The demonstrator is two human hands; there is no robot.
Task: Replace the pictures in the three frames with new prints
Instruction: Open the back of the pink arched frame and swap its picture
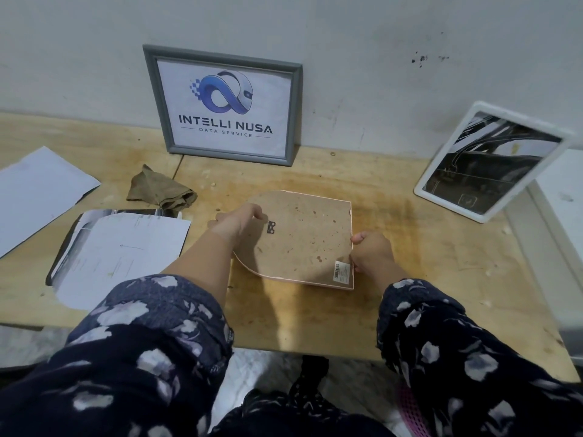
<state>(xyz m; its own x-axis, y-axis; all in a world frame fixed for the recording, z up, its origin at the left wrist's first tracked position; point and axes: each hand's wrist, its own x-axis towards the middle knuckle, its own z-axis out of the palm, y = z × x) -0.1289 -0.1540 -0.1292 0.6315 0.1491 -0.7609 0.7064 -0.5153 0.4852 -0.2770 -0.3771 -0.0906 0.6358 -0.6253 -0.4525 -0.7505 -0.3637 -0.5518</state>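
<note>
Wooden table (410,310): your left hand (235,220) and right hand (372,252) grip the face-down pink frame (303,234), its picture hidden.

My wooden counter (426,247) carries a grey frame (224,104), white frame (492,162), face-down pink frame (303,241), cloth (161,190) and loose papers (123,257).

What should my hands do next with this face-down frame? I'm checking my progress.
Probably work the backing board free. The pink frame lies face down on the table, board still seated, left hand and right hand gripping opposite edges. Any clips are not visible.
</note>
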